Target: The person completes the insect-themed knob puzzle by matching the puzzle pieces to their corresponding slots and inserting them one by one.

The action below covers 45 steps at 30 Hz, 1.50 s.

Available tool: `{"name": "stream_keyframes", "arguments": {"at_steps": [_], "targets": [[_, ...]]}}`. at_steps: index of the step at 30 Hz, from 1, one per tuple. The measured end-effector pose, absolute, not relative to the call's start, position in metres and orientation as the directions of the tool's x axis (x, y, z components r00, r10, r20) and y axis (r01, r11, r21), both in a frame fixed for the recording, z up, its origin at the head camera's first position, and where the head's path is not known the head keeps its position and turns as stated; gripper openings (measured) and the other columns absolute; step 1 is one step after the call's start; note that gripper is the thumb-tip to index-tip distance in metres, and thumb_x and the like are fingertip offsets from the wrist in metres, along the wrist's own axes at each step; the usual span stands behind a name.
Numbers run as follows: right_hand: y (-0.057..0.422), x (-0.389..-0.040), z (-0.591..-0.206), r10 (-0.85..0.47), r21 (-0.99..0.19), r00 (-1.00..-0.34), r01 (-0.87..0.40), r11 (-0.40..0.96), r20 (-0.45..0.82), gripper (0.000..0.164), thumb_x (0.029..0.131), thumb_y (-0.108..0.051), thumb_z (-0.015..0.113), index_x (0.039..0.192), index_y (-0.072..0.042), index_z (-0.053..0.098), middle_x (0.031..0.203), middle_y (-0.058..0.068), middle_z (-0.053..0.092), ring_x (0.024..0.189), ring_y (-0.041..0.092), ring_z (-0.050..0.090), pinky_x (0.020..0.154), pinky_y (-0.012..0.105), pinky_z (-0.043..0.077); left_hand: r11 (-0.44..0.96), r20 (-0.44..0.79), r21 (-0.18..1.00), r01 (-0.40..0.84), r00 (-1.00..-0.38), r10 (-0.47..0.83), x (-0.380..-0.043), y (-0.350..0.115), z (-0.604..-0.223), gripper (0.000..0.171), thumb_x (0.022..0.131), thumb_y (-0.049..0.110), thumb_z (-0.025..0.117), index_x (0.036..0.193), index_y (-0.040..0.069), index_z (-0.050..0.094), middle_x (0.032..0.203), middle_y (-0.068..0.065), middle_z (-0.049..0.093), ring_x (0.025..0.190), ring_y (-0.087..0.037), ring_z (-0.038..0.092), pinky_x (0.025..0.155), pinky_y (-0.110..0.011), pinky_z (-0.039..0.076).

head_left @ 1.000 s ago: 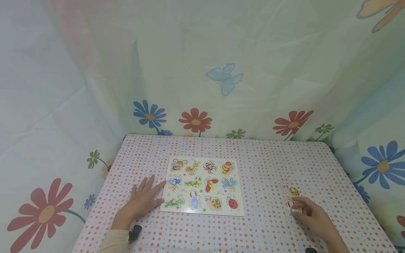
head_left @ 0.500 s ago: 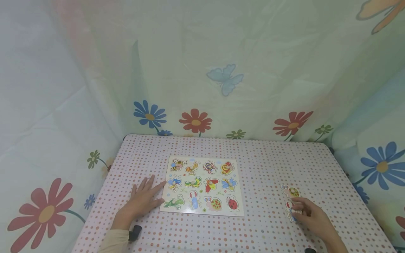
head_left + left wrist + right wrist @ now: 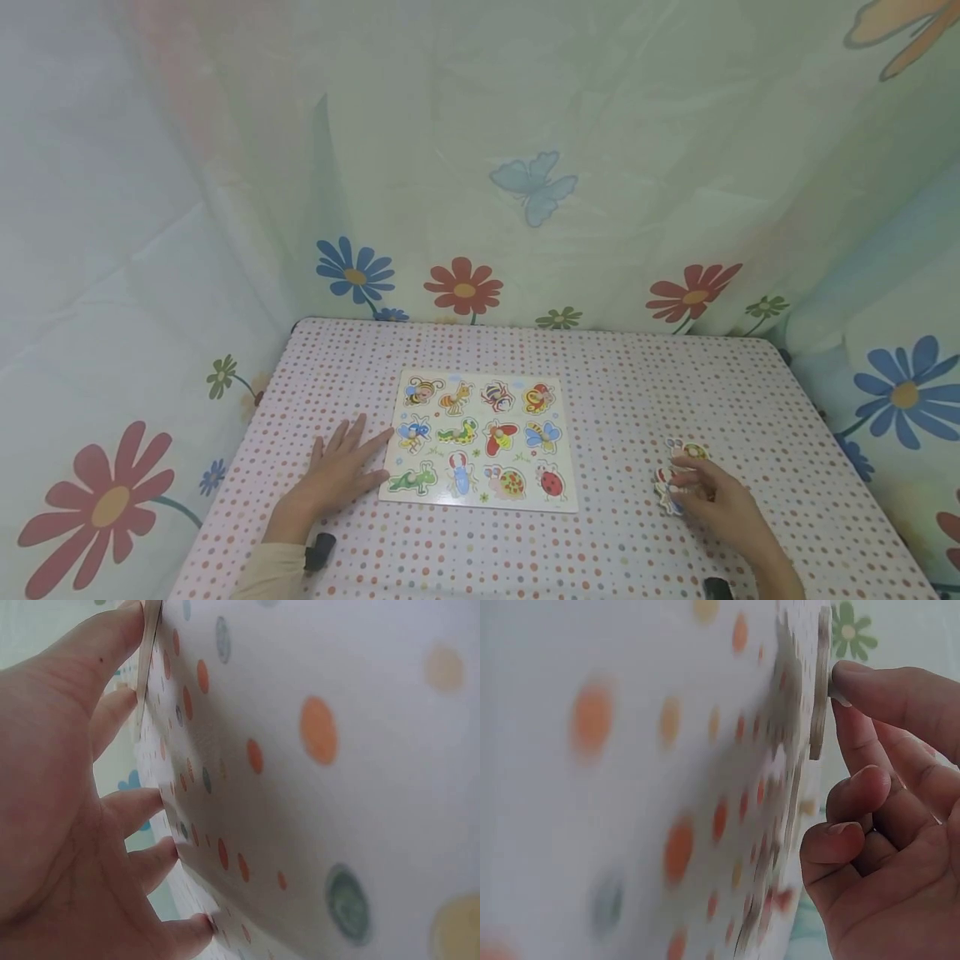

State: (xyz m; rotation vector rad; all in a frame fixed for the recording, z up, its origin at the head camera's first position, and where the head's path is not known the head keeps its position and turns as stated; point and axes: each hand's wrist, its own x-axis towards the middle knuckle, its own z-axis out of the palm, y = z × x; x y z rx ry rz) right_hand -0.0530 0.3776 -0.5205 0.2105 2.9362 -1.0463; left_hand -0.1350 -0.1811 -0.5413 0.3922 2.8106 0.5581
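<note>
In the head view, a white puzzle board (image 3: 565,458) with rows of colourful insect pictures lies on the table. My left hand (image 3: 337,468) rests spread at the board's left side; its thumb and a finger touch the board's edge (image 3: 148,660) in the left wrist view. At the right, my right hand (image 3: 716,500) pinches the knob of a red-and-blue beetle puzzle piece (image 3: 664,492) between thumb and index finger. The right wrist view shows this piece (image 3: 820,697) edge-on, held off the tabletop. A snail puzzle piece (image 3: 693,451) lies just beyond, partly hidden by the fingers.
A cloth with coloured dots covers the table (image 3: 622,383). Curtains (image 3: 450,125) printed with flowers and butterflies surround its back and sides. Further thin pieces (image 3: 795,810) lie on the cloth by my right hand in the right wrist view.
My right hand has moved slightly left and lifted the beetle puzzle piece, shifting it left with it. The left hand and the board have stayed put.
</note>
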Motion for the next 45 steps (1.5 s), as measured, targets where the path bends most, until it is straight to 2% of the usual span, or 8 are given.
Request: {"name": "stream_keyframes", "arguments": {"at_steps": [8,14,37,45], "targets": [[0.351,-0.07,-0.523,0.03,-0.706,-0.999,0.035,0.707,-0.019,0.048,0.084,-0.005,0.079,0.128,-0.004,0.061,0.1,0.007,0.071,0.068,0.014,0.049,0.055,0.024,0.043,0.884,-0.181,0.411,0.222,-0.931,0.318,-0.135,-0.181,-0.54,0.066,0.097,0.049,0.06,0.156,0.032,0.037,0.166,-0.016,0.009,0.149,-0.045,0.003,0.113,-0.071,-0.004],[0.329,-0.084,-0.526,-0.038,-0.753,-0.999,-0.032,0.657,0.009,0.044,0.085,-0.003,0.078,0.126,-0.005,0.063,0.097,0.005,0.071,0.062,0.013,0.046,0.051,0.024,0.043,0.879,-0.178,0.421,0.223,-0.93,0.321,-0.134,-0.181,-0.539,0.066,0.097,0.047,0.061,0.156,0.032,0.037,0.166,-0.017,0.009,0.149,-0.045,0.003,0.112,-0.072,-0.004],[0.218,-0.125,-0.516,-0.218,-0.787,-0.976,-0.142,0.601,0.01,0.037,0.085,-0.001,0.076,0.12,-0.011,0.067,0.093,-0.005,0.068,0.066,0.013,0.049,0.053,0.023,0.041,0.882,-0.19,0.42,0.212,-0.93,0.314,-0.134,-0.182,-0.54,0.066,0.097,0.048,0.06,0.156,0.032,0.036,0.166,-0.016,0.009,0.149,-0.045,0.003,0.112,-0.072,-0.004],[0.181,-0.13,-0.516,-0.317,-0.794,-0.948,-0.211,0.57,0.025,0.039,0.086,-0.001,0.076,0.123,-0.01,0.066,0.096,-0.005,0.068,0.059,0.01,0.047,0.049,0.021,0.041,0.884,-0.187,0.416,0.216,-0.931,0.315,-0.135,-0.182,-0.541,0.066,0.097,0.049,0.061,0.156,0.033,0.037,0.166,-0.016,0.009,0.149,-0.045,0.003,0.113,-0.072,-0.003]]}}
